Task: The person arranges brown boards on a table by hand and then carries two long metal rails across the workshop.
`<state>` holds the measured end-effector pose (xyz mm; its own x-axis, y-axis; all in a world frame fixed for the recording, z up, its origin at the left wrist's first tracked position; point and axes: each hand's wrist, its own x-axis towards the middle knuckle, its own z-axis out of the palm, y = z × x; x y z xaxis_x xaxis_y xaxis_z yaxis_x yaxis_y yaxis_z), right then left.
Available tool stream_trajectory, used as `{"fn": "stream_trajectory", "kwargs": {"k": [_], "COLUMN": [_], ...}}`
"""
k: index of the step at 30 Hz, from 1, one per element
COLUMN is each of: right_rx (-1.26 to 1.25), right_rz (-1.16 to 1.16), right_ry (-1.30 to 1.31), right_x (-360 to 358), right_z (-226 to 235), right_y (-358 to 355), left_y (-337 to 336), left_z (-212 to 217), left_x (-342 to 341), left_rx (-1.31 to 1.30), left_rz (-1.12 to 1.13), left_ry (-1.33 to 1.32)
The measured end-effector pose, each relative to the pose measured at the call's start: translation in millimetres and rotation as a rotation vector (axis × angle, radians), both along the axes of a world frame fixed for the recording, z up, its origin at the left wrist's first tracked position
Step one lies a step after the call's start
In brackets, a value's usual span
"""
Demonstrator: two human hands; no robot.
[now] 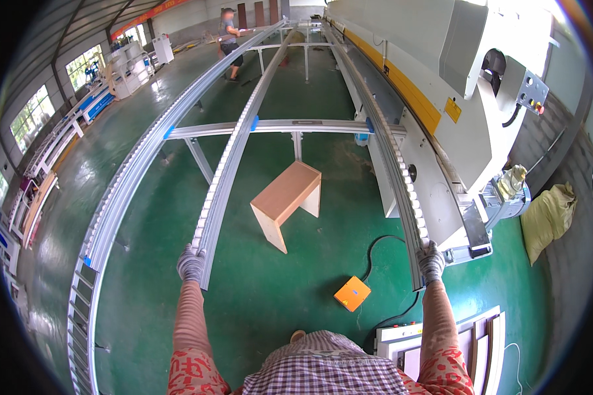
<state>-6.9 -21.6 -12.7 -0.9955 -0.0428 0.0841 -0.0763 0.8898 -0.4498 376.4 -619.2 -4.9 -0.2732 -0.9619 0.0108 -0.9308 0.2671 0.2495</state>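
Observation:
My left hand [191,264], in a grey striped glove, is closed on the near end of the middle roller rail [223,172], a long aluminium track with white rollers. My right hand [431,263], gloved alike, is closed on the near end of the right roller rail [387,146], beside the large white machine. Part of the fingers of both hands is hidden by the gloves' backs and the rails. Both arms are stretched forward and apart. Between the two rails a small brown-topped wooden stool [288,192] stands on the green floor.
An orange foot-pedal box [352,293] with a black cable lies on the floor before me. A crossbar [290,126] joins the rails farther off. White machine [435,108] with yellow strip runs along the right; a yellow sack [548,218] leans there. Another person [229,39] stands far left.

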Motion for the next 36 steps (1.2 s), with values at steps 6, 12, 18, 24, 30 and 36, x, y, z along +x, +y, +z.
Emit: {"fn": "stream_trajectory", "kwargs": {"k": [6,12,18,24,30,36], "right_rx": [0.043,0.052,0.034,0.040,0.018,0.062], "right_rz": [-0.005,0.007,-0.014,-0.037,-0.040,-0.047], "right_ry": [-0.024,-0.029,-0.001,-0.038,-0.034,-0.026], "right_x": [-6.0,-3.3,-9.3,-9.1,4.1,1.9], "right_z": [-6.8,-2.1,-10.3,-8.3,10.1,8.1], "right_y": [1.9,-1.9,1.9,0.4,-4.1,-4.3], "left_y": [-3.6,-0.1,-11.0,-6.3,-5.3,-15.4], "left_z": [-6.1,-1.8,-14.3,-6.9,-6.5,-21.0], "left_x": [2.5,1.9,5.9,1.3,-1.2,3.9], "left_rx": [-0.044,-0.032,-0.068,-0.043,-0.027,-0.054], "left_rz": [-0.021,-0.005,-0.030,-0.007,0.009,-0.021], "left_ry": [0.011,-0.004,0.000,-0.020,-0.008,0.007]}}
